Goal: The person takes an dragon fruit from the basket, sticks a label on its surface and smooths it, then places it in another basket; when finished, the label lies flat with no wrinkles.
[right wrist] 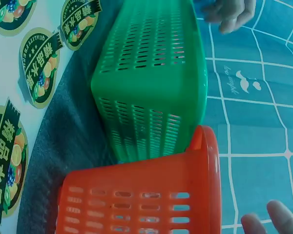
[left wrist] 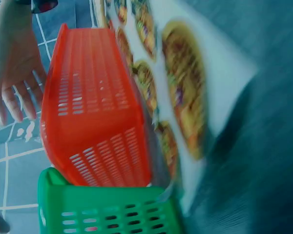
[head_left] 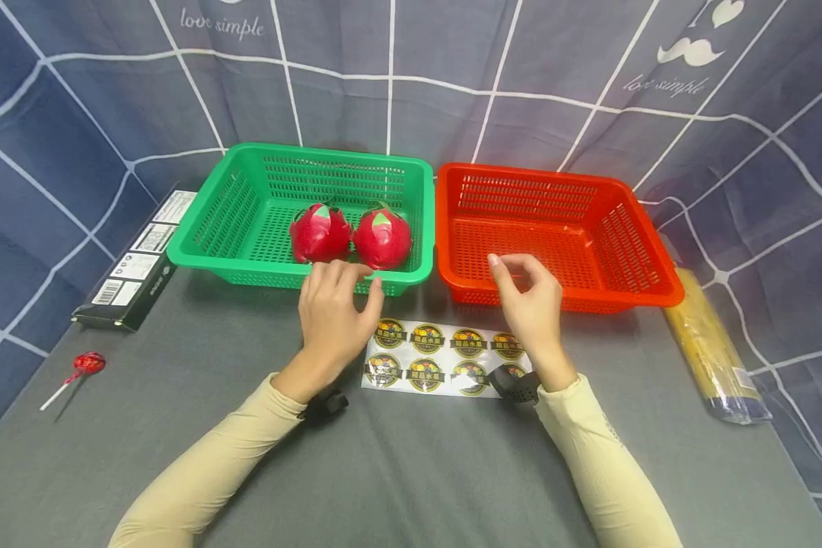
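Two red dragon fruits with green tips, the left one (head_left: 320, 234) and the right one (head_left: 382, 242), sit side by side in the green basket (head_left: 240, 264). My left hand (head_left: 336, 310) is over that basket's front rim, thumb apart from loosely bent fingers, holding nothing; contact with the rim cannot be made out. At the front edge of the red basket (head_left: 589, 298), my right hand (head_left: 534, 308) hovers with thumb and fingers apart and nothing between them. A sheet of round fruit stickers (head_left: 445, 361) lies on the table between my forearms, its right end partly covered by the right wrist.
A black box with white labels (head_left: 133, 262) lies left of the green basket. Nearer on that side is a red lollipop (head_left: 89, 363). A long yellow package in clear plastic (head_left: 715, 346) lies at the right. A checked curtain (head_left: 438, 99) hangs behind the baskets.
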Available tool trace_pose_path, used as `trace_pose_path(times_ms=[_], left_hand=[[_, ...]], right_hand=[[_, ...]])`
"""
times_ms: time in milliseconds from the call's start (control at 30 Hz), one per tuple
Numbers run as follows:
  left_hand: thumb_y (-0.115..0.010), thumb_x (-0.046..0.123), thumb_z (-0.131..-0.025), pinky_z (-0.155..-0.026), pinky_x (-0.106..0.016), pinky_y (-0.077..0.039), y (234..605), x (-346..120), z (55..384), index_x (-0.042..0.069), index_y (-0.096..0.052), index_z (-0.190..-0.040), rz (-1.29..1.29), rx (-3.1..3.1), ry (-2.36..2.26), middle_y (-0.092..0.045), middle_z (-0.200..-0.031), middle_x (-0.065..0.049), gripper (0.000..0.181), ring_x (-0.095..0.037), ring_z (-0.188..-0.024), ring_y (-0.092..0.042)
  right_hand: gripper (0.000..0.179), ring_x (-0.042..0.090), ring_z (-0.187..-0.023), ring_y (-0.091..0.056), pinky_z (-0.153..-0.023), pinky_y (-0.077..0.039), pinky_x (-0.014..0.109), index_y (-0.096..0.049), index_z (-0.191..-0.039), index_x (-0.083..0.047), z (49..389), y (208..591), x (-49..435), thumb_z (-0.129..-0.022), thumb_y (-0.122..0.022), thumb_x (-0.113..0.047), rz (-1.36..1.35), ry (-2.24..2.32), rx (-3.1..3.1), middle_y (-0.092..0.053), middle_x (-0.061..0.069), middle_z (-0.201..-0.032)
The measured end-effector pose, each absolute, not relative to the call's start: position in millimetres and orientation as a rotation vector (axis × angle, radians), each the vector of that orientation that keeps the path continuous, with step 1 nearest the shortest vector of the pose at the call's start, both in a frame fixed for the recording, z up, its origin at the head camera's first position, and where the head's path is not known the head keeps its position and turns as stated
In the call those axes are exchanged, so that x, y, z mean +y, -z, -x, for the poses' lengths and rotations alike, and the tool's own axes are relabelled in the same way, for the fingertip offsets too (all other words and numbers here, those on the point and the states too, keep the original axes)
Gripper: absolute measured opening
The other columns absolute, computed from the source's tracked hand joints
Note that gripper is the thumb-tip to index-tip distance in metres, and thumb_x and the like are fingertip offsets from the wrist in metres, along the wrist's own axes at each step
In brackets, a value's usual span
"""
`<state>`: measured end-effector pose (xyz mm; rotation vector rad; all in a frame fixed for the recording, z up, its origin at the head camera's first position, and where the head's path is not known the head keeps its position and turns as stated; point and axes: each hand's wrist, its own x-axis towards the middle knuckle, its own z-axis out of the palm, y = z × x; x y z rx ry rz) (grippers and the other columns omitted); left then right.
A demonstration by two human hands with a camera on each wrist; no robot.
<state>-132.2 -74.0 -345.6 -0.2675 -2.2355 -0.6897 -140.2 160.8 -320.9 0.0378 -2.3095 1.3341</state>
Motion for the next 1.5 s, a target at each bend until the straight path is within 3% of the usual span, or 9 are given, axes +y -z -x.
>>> trace_pose_path(times_ms=[167,367,567,667,767,900,1100,1300,1500], left_hand=[[-0.056,0.030,-0.085,-0.057,-0.033,-0.038,355,-85,127,0.011,-0.059,-0.098,0.080,-2.218,1.002,-0.064,-0.073,-0.001,0.024,-0.016,-0.063,-0.056],[-0.054,0.037,-0.088,-0.059,-0.029,-0.033,368,-101,123,0.010,-0.041,-0.123,-0.168,-2.181,1.248,-0.064,-0.082,-0.001,0.046,-0.013,-0.062,-0.054],[-0.054,0.046,-0.085,-0.067,-0.034,-0.035,374,-110,127,0.015,-0.029,-0.132,-0.375,-2.117,1.337,-0.038,-0.122,-0.011,0.061,-0.024,-0.088,-0.053],[-0.055,0.046,-0.084,-0.088,-0.038,-0.035,377,-112,129,0.013,-0.027,-0.133,-0.402,-2.100,1.336,-0.023,-0.131,-0.015,0.065,-0.027,-0.114,-0.040],[-0.056,0.047,-0.083,-0.105,-0.043,-0.025,379,-114,130,0.012,-0.025,-0.134,-0.418,-2.117,1.333,-0.011,-0.141,-0.016,0.069,-0.029,-0.132,-0.023],[-0.059,0.052,-0.080,-0.109,-0.044,-0.022,380,-113,132,0.012,-0.022,-0.133,-0.437,-2.133,1.358,0.002,-0.149,-0.016,0.076,-0.026,-0.138,-0.016],[-0.063,0.057,-0.074,-0.113,-0.033,-0.017,378,-108,139,0.008,-0.021,-0.132,-0.471,-2.107,1.376,0.002,-0.150,-0.016,0.087,-0.019,-0.140,-0.006],[-0.065,0.056,-0.072,-0.113,-0.033,-0.017,379,-107,141,0.007,-0.021,-0.131,-0.481,-2.106,1.352,-0.001,-0.150,-0.015,0.088,-0.020,-0.139,-0.013],[-0.065,0.054,-0.073,-0.113,-0.032,-0.017,379,-110,141,0.004,-0.019,-0.132,-0.454,-2.101,1.320,-0.008,-0.147,-0.015,0.090,-0.019,-0.138,-0.017]], right_hand=[[0.026,0.005,-0.076,-0.057,-0.064,-0.043,0.021,-0.068,-0.090,-0.011,140,323,150,-0.082,-0.064,-0.036,-0.100,-1.405,-2.306,-0.068,0.005,-0.084],[0.028,0.006,-0.076,-0.058,-0.066,-0.045,0.026,-0.068,-0.090,-0.017,139,324,133,-0.080,-0.064,-0.043,-0.178,-1.422,-2.359,-0.068,-0.001,-0.083],[0.028,0.009,-0.077,-0.058,-0.068,-0.046,0.030,-0.067,-0.090,-0.015,142,322,116,-0.081,-0.064,-0.040,-0.247,-1.422,-2.387,-0.067,0.001,-0.082],[0.027,0.009,-0.077,-0.058,-0.069,-0.047,0.029,-0.067,-0.091,-0.013,145,320,105,-0.082,-0.063,-0.038,-0.279,-1.430,-2.395,-0.068,0.002,-0.083],[0.026,0.011,-0.077,-0.058,-0.070,-0.046,0.030,-0.067,-0.091,-0.012,151,317,93,-0.083,-0.063,-0.036,-0.327,-1.451,-2.386,-0.068,0.003,-0.085],[0.023,0.012,-0.080,-0.058,-0.073,-0.046,0.032,-0.066,-0.095,-0.010,162,317,80,-0.085,-0.061,-0.030,-0.418,-1.521,-2.353,-0.067,0.003,-0.091],[0.023,0.019,-0.092,-0.061,-0.085,-0.047,0.030,-0.063,-0.103,-0.002,182,315,68,-0.087,-0.060,-0.018,-0.497,-1.766,-2.276,-0.065,0.011,-0.102],[0.025,0.021,-0.105,-0.060,-0.093,-0.046,0.026,-0.061,-0.108,0.002,207,319,59,-0.088,-0.058,-0.012,-0.432,-1.922,-2.178,-0.063,0.017,-0.110],[0.027,0.022,-0.105,-0.059,-0.092,-0.046,0.026,-0.060,-0.112,0.001,225,315,49,-0.087,-0.057,-0.010,-0.393,-1.907,-2.163,-0.063,0.017,-0.112]])
